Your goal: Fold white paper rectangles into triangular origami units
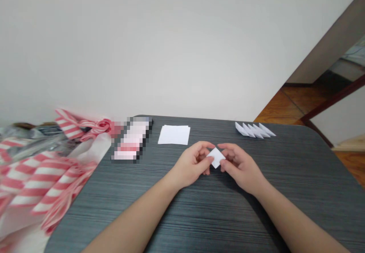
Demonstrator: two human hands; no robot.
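A small white piece of folded paper (216, 158), diamond-shaped from here, is held between both hands above the table. My left hand (194, 162) pinches its left corner, the thumb lying on the near face. On the opposite corner, my right hand (242, 166) grips with its thumb and curled fingers. The fingers behind the paper are partly hidden. Beyond my left hand lies a stack of white paper sheets (174, 135). Several folded white paper pieces (254, 130) with pointed ends sit in an overlapping row past my right hand.
The dark wood-grain table (182, 222) meets a pale wall (171, 48) at its far edge. A blurred-out, phone-shaped object (132, 139) lies at the table's left. Red-and-white striped cloth bundles (48, 181) and clear plastic crowd the left side. Wooden floor (275, 106) shows at right.
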